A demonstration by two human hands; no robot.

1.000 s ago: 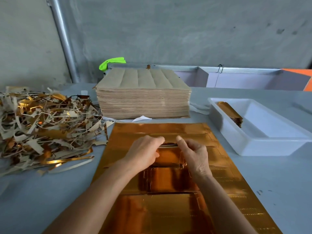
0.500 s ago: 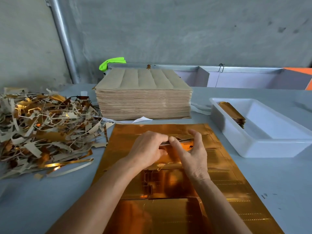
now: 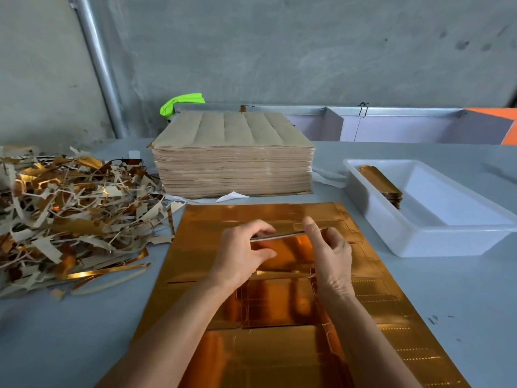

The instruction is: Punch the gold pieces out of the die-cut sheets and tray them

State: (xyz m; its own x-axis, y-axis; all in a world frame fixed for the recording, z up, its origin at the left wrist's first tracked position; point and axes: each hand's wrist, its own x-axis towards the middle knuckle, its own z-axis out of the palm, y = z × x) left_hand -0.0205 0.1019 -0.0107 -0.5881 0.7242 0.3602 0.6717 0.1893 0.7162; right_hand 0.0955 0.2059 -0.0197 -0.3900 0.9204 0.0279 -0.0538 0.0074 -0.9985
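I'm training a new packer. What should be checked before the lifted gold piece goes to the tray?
1. Left hand grips the gold piece: ok.
2. Right hand steadies its other end: ok.
3. Piece fully torn free of the die-cut sheet: cannot tell.
4. White tray has bare floor beside the stacked pieces: ok.
5. Scrap pile lies apart from the tray: ok.

L hand (image 3: pixel 240 256) and R hand (image 3: pixel 331 256) pinch a gold piece (image 3: pixel 288 249), far edge tilted up off the sheet (image 3: pixel 386 312). Tray (image 3: pixel 419 236) at right w/ gold stack (image 3: pixel 382 183); scraps (image 3: pixel 70 219) at left.
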